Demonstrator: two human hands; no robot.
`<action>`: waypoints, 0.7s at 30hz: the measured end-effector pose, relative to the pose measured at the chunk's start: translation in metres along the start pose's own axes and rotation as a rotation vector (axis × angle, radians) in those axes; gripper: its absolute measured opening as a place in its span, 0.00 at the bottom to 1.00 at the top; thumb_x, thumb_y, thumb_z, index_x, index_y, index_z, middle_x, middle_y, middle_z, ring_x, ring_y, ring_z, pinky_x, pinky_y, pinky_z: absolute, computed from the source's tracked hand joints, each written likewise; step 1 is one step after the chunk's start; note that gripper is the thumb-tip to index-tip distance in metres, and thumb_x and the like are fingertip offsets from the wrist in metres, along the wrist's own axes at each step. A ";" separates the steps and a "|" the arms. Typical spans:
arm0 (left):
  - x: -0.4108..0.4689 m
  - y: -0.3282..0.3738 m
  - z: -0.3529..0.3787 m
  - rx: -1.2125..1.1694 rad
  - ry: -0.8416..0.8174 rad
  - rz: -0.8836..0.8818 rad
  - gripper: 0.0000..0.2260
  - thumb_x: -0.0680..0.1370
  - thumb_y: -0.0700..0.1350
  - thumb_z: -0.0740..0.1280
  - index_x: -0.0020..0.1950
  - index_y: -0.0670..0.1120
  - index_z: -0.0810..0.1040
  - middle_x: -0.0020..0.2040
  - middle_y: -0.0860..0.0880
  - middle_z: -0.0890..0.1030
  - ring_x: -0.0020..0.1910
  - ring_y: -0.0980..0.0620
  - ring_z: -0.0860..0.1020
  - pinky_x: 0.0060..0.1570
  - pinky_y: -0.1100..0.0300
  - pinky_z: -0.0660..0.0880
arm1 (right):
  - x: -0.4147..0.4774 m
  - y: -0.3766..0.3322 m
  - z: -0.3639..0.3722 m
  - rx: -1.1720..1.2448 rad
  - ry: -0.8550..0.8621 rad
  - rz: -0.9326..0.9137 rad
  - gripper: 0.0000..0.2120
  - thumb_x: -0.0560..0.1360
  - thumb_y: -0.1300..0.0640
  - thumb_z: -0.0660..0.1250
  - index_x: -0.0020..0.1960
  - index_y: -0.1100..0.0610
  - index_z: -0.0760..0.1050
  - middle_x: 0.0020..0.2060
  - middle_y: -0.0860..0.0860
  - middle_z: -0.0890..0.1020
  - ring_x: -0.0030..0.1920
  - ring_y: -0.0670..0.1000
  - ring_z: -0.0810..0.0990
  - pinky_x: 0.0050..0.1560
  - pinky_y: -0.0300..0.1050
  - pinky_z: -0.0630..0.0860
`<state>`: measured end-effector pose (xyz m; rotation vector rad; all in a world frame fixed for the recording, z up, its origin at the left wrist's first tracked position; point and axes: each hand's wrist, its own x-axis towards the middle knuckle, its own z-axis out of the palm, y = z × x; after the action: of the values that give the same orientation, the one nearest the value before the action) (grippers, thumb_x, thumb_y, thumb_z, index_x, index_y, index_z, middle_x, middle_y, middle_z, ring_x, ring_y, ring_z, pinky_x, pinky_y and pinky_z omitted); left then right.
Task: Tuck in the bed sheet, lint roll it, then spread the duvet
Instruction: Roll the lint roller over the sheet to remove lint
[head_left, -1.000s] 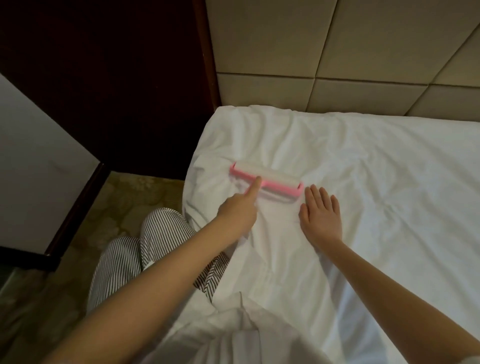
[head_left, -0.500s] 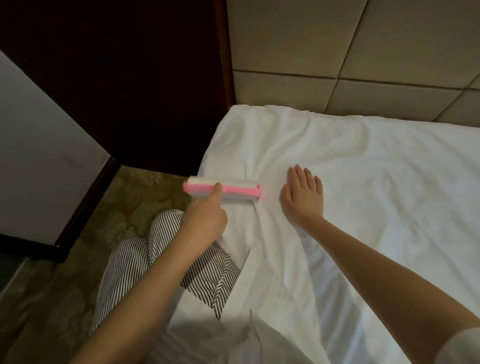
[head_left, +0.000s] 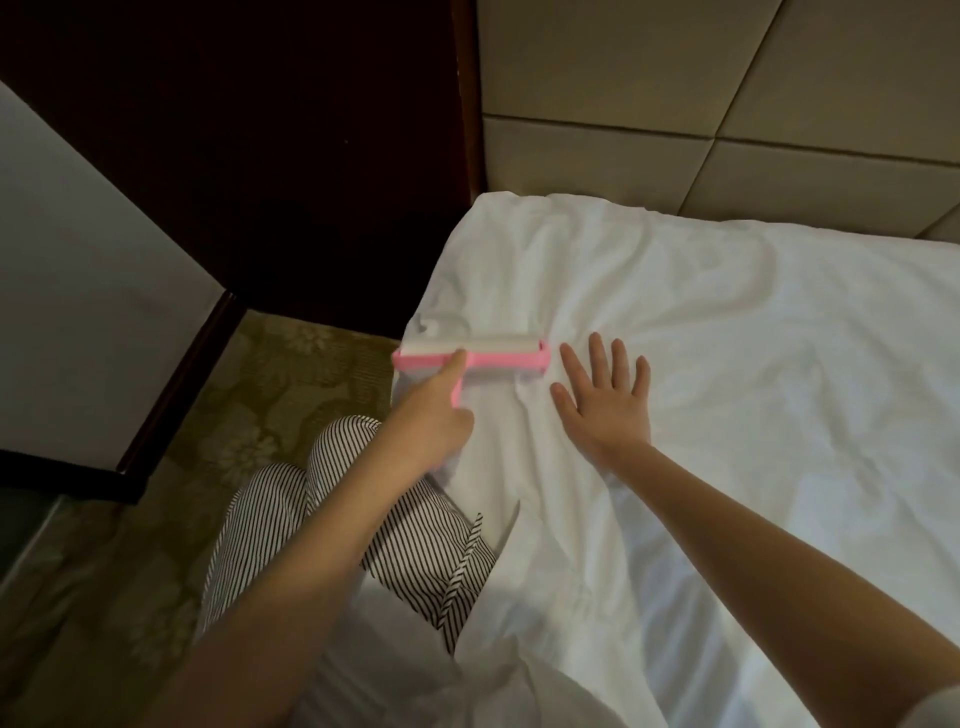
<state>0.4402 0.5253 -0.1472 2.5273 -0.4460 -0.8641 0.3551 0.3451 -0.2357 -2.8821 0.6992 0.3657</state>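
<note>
- I am doing the lint rolling, the middle step. My left grip (head_left: 428, 423) is holding the pink plastic lint roller with a white sticky drum (head_left: 483, 352) by its handle, fingers curled and forefinger stretched along the frame.
- The roller is sitting on the creased white fabric bed sheet (head_left: 727, 395), at the mattress's 9 o'clock edge near the head corner.
- My right grip (head_left: 608, 405) is lying wide and flat on the sheet, just at 3 o'clock of the roller.
- Next, I am judging, come strokes toward 3 o'clock, with the flat hand shifting along so that nothing is bunching.
- I am not seeing any duvet for certain.
- The beige padded headboard panels (head_left: 675, 104) are standing at 12 o'clock, a dark wooden wall panel (head_left: 260, 156) at 10 o'clock and olive patterned carpet (head_left: 291, 384) at 8 o'clock.
</note>
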 end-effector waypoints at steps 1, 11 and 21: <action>-0.017 -0.007 0.004 0.007 -0.027 -0.021 0.32 0.79 0.41 0.59 0.77 0.59 0.47 0.68 0.40 0.66 0.50 0.45 0.78 0.30 0.65 0.68 | 0.000 0.000 0.001 0.005 0.005 -0.004 0.27 0.79 0.39 0.37 0.76 0.44 0.36 0.76 0.52 0.37 0.75 0.56 0.34 0.71 0.56 0.31; 0.082 0.022 -0.028 0.034 0.075 0.088 0.29 0.78 0.39 0.55 0.75 0.59 0.51 0.65 0.38 0.67 0.56 0.40 0.74 0.47 0.53 0.73 | 0.005 -0.005 0.002 0.262 0.271 0.033 0.12 0.79 0.48 0.54 0.57 0.50 0.72 0.62 0.49 0.67 0.67 0.52 0.59 0.72 0.53 0.44; -0.010 -0.013 0.002 0.004 -0.010 -0.004 0.30 0.79 0.42 0.58 0.76 0.61 0.49 0.71 0.41 0.62 0.56 0.46 0.75 0.48 0.56 0.77 | 0.019 -0.012 -0.001 0.282 0.350 0.020 0.07 0.75 0.65 0.60 0.46 0.65 0.77 0.47 0.58 0.76 0.55 0.61 0.71 0.58 0.44 0.59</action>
<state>0.4336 0.5405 -0.1501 2.5293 -0.4463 -0.8788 0.3771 0.3471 -0.2392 -2.6909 0.7604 -0.2272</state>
